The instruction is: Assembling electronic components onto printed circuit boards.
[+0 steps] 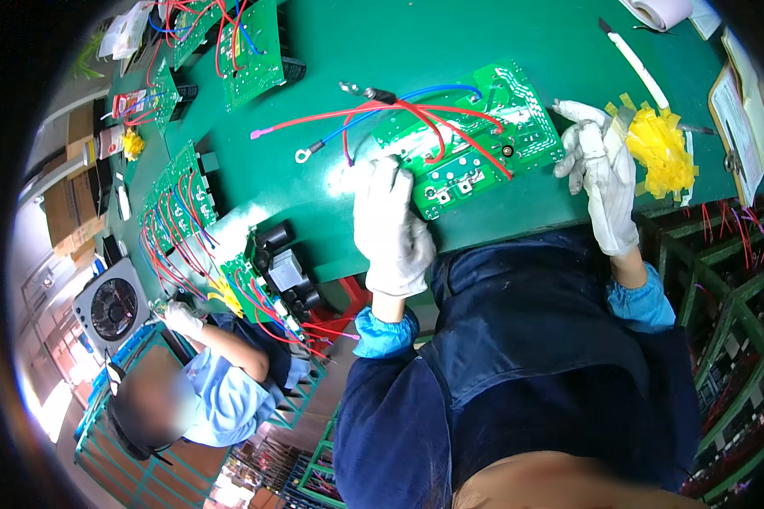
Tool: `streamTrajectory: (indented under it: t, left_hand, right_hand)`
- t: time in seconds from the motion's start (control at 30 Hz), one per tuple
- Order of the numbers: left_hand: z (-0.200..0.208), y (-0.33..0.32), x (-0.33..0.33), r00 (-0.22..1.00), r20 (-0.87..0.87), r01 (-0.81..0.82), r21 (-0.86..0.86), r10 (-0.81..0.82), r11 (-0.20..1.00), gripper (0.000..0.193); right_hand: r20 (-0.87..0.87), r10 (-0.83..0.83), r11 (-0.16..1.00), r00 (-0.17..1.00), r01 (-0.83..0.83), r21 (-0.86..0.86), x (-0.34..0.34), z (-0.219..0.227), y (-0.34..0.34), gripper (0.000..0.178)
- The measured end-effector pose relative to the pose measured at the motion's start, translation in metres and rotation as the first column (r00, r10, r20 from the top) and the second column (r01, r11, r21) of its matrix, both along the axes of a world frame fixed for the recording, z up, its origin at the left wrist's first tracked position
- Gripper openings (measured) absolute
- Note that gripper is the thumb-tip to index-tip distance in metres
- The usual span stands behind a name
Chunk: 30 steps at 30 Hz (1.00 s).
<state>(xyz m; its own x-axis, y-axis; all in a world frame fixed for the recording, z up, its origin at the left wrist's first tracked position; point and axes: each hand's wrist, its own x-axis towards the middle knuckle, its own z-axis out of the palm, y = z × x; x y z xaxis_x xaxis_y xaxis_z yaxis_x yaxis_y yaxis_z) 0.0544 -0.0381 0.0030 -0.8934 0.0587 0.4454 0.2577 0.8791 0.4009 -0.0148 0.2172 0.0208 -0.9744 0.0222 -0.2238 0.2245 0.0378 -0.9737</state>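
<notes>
The green circuit board (471, 136) lies flat on the green tabletop (356, 51) in the upper middle of the frame. Its long axis runs from lower left to upper right, the lower-left corner pointing toward the person's left hand and the upper-right corner toward the top of the frame. It shows its solder side, pale traces on green, with a small dark round spot near its right end. Red wires (450, 127) loop across its face and run off to the left, ending in a pink-tipped lead and a ring terminal; a blue wire (399, 102) arcs above them.

The left hand (390, 225), in a white glove, rests on the lower-left corner of the board and covers that corner; its fingers lie flat on the edge, and whether the grip is clenched around the edge cannot be told. The right hand (598, 165), also gloved white, sits at the board's right end with its fingers curled against the edge, just beside a heap of yellow tape pieces (660, 153); whether its grip pinches anything is hard to make out.

A clipboard (738, 127) is cut off at the right rim. At the lower left another person's gloved hand (182, 318) works on a further board (174, 204), its detail blurred.
</notes>
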Motion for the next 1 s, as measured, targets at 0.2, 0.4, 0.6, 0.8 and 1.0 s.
streamTrajectory:
  t: [0.2, 0.4, 0.6, 0.8, 1.0]
  left_hand:
    - [0.002, 0.003, -0.01, 0.979, 0.173, 0.091, 0.112, -0.109, 0.99, 0.074]
    - [0.0, 0.002, -0.012, 0.975, 0.192, 0.078, 0.168, -0.11, 0.983, 0.08]
    - [-0.001, 0.003, -0.013, 0.98, 0.174, 0.063, 0.184, -0.096, 0.981, 0.08]
    - [-0.01, 0.0, -0.013, 0.987, 0.131, 0.049, 0.324, -0.097, 0.945, 0.071]
    - [-0.012, -0.002, -0.015, 0.989, 0.123, 0.016, 0.43, -0.076, 0.903, 0.063]
  right_hand:
    - [-0.041, 0.2, 0.967, 0.979, -0.19, 0.171, -0.006, -0.013, -0.005, 0.043]
    - [0.088, 0.075, 0.996, 0.993, -0.079, 0.042, -0.001, -0.01, -0.008, 0.039]
    - [0.091, 0.124, 0.99, 0.988, -0.129, 0.05, 0.002, -0.004, -0.007, 0.038]
    - [0.074, 0.112, 0.99, 0.991, -0.118, 0.071, 0.011, -0.002, -0.007, 0.036]
    - [0.077, 0.153, 0.984, 0.985, -0.145, -0.107, 0.015, 0.018, -0.015, 0.03]
